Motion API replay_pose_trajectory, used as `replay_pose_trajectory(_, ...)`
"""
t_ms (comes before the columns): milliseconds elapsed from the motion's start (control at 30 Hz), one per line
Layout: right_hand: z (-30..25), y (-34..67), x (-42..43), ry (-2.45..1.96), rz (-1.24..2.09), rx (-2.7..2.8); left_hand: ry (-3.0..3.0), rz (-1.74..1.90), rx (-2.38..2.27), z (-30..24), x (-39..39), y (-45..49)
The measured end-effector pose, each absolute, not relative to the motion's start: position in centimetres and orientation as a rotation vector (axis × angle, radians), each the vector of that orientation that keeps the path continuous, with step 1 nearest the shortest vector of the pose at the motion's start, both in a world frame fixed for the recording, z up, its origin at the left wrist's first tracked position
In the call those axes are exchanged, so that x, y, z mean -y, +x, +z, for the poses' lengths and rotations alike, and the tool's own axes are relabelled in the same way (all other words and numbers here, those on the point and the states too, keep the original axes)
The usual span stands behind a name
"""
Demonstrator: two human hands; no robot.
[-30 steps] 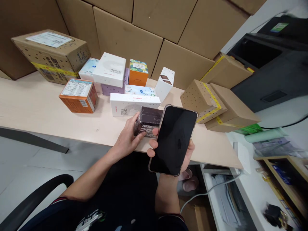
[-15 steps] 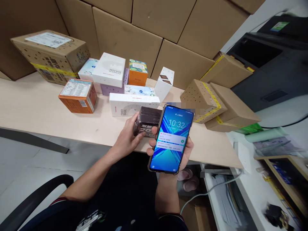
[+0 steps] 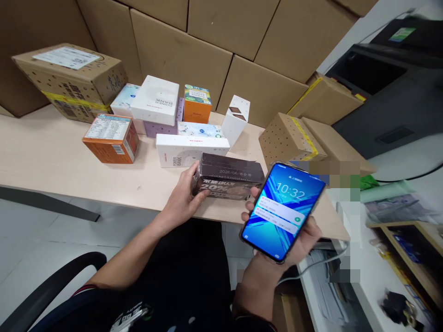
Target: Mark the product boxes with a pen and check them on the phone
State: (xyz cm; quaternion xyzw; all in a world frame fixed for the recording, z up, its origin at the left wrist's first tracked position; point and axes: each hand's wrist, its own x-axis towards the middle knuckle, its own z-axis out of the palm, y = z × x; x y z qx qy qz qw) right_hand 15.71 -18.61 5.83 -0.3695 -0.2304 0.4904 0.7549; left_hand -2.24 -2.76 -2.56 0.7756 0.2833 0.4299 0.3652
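Note:
My left hand grips the left end of a dark brown printed box, its thumb on the front and fingers behind. The box rests at the front edge of the table, with "20%" on its front and a date on top. In my right hand lies a smartphone, its lit blue lock screen reading 10:32. Fingers wrap round the phone's left side. Right behind the dark box stands a long white power bank box.
Several small boxes stand behind, among them a white power bank box, an orange box and a white upright box. A taped carton sits far left, another carton at right. Stacked cardboard boxes form the back wall.
My right hand has moved the phone to the right and slightly down, uncovering the right part of the dark box. My left hand and the box have stayed in place.

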Motion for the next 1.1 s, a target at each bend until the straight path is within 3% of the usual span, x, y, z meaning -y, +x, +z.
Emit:
replay_pose_trajectory(167,4.4,19.7,21.5,-1.305,0.643,0.495,1.992,1.113,-0.717,-2.7,2.8,-2.3)
replay_pose_trajectory(300,2.3,23.9,22.5,-2.003,0.176,0.683,2.016,1.12,-0.716,-2.6,2.8,-2.2)
replay_pose_trajectory(433,1.0,27.7,22.4,-2.405,-0.019,0.991,2.018,1.113,-0.717,-2.5,2.9,-2.2)
replay_pose_trajectory(900,-0.4,31.4,21.8,-2.589,0.119,1.112,2.031,1.112,-0.714,-2.4,2.9,-2.3)
replay_pose_trajectory(1100,2.7,28.3,19.9,-2.185,0.04,1.307,2.032,1.105,-0.72,-2.4,3.0,-2.3)
